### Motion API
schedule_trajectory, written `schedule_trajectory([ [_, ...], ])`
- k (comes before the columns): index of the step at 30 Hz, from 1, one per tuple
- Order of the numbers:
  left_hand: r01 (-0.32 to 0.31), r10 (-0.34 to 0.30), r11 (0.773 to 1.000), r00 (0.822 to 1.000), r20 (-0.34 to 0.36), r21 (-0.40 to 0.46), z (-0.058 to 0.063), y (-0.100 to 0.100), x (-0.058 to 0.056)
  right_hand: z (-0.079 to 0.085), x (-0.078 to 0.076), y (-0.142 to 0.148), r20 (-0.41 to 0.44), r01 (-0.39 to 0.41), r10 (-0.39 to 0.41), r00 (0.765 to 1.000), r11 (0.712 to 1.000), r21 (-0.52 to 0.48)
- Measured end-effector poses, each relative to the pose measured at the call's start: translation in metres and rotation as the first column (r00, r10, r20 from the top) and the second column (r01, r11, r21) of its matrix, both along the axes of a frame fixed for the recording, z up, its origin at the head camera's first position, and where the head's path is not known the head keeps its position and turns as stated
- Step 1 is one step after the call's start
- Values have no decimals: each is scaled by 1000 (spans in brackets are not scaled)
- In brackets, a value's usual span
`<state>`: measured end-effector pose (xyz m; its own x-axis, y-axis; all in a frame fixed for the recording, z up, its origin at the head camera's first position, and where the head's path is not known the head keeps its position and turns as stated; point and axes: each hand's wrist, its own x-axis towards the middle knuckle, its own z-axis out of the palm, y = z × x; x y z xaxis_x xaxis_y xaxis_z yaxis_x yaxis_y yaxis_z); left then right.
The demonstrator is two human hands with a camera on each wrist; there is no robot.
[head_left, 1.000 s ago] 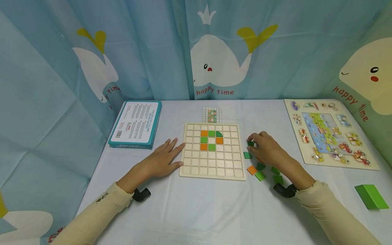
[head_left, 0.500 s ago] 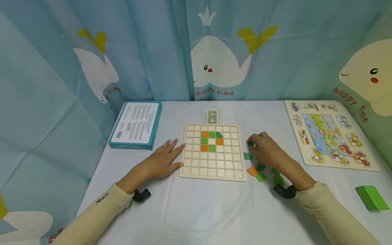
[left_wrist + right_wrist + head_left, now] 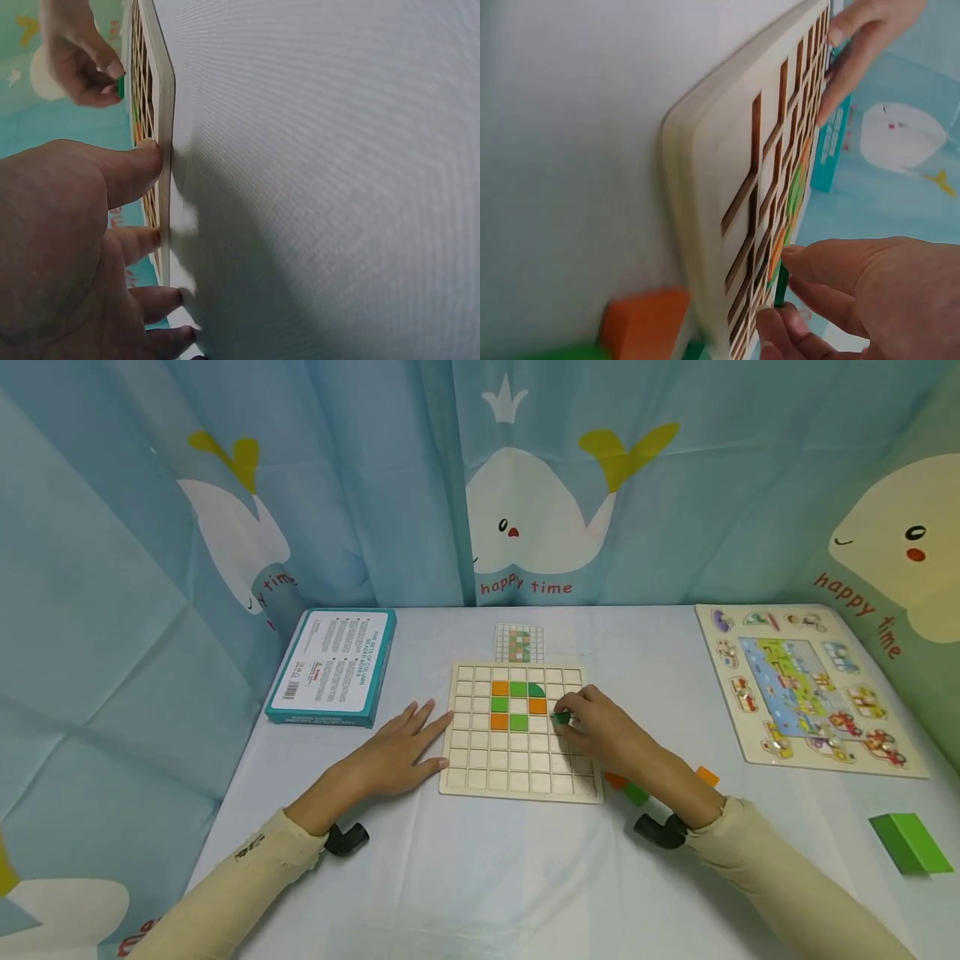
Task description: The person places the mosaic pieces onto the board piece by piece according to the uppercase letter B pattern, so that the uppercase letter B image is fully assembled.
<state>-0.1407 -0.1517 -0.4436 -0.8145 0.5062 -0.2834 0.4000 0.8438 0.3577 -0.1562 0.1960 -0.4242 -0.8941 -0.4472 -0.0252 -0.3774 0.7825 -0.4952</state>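
A wooden grid board (image 3: pixel 521 785) lies flat on the table, with several orange and green square tiles and one dark green rounded tile (image 3: pixel 536 690) seated in its upper middle cells. My right hand (image 3: pixel 607 731) pinches a dark green tile (image 3: pixel 781 285) between thumb and fingers, over the board's right side. In the left wrist view, that tile (image 3: pixel 120 85) stands on edge in the fingertips. My left hand (image 3: pixel 401 752) rests at the board's left edge with fingers spread; thumb and a fingertip touch the rim.
Loose tiles, among them an orange one (image 3: pixel 707 776), lie right of the board, partly hidden under the right arm. A pattern card (image 3: pixel 519 643) touches the board's far edge. A teal box (image 3: pixel 330 664) stands left, a picture puzzle (image 3: pixel 810 693) and green block (image 3: pixel 909 843) right.
My right hand has moved left from the loose tiles to above the board, carrying the dark green tile. The left hand has stayed at the board's edge.
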Motion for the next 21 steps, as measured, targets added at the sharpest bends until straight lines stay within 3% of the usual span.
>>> schedule_trajectory([
  [6, -1, 1, 1000, 1000, 4, 2, 1, 0, 0, -6, -4, -18, -59, -38, 39, 997, 999, 17],
  [14, 1, -1, 1000, 1000, 5, 13, 3, 0, 2, -8, -4, -29, -6, -47, 47, 999, 999, 19],
  [21, -1, 1, 1000, 1000, 9, 19, 3, 0, 1, -8, -2, -29, -53, -70, 70, 996, 998, -3],
])
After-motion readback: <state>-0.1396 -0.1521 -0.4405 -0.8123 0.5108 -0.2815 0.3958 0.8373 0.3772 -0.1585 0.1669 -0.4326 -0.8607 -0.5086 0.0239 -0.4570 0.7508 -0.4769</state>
